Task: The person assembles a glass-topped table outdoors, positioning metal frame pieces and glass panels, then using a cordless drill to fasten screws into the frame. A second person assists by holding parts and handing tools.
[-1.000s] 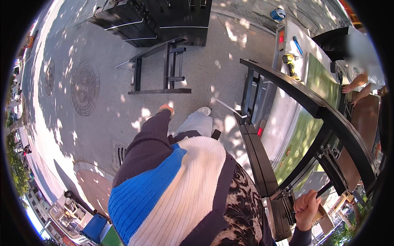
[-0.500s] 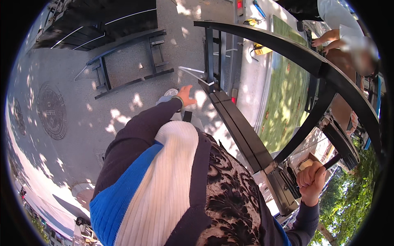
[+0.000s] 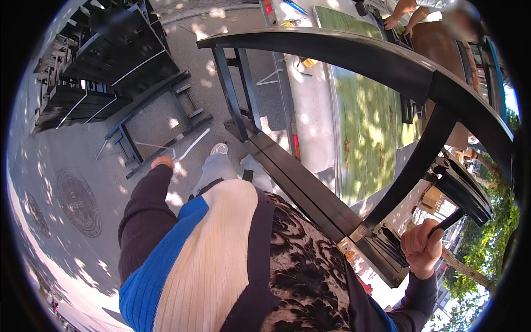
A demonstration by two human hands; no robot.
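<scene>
While sun-dappled pavement (image 3: 72, 149) spreads underfoot, stacked black metalwork (image 3: 119, 41) looms at the upper left. Over on the right a long pale platform (image 3: 312, 119) stretches away, red patches along its near edge. Between it and the person I see a black metal frame (image 3: 414, 171) at the person's right side; its long axis runs from near the right hand out ahead and leftward, a curved rail (image 3: 387, 63) above and a flat beam (image 3: 301, 182) below. A green board (image 3: 359, 122) lies on the platform. Another black frame (image 3: 193, 129) rests on the pavement, slanting. Raised marks on a round manhole cover (image 3: 77, 205) are too small for me to read.

Beyond the right hand sits a brown box (image 3: 433, 199); I can't see what it holds. A co-worker's hands (image 3: 392, 22) work at the top right.

The right hand (image 3: 422, 246) has its grip closed, fingers and thumb wrapped round a short black bar (image 3: 447, 222). The left hand (image 3: 162, 161) is small and blurred, near a thin pale strip (image 3: 194, 144); I can't tell how open its grip is, or whether it has hold of anything. A yellow tool (image 3: 308, 62) lies on the platform.
</scene>
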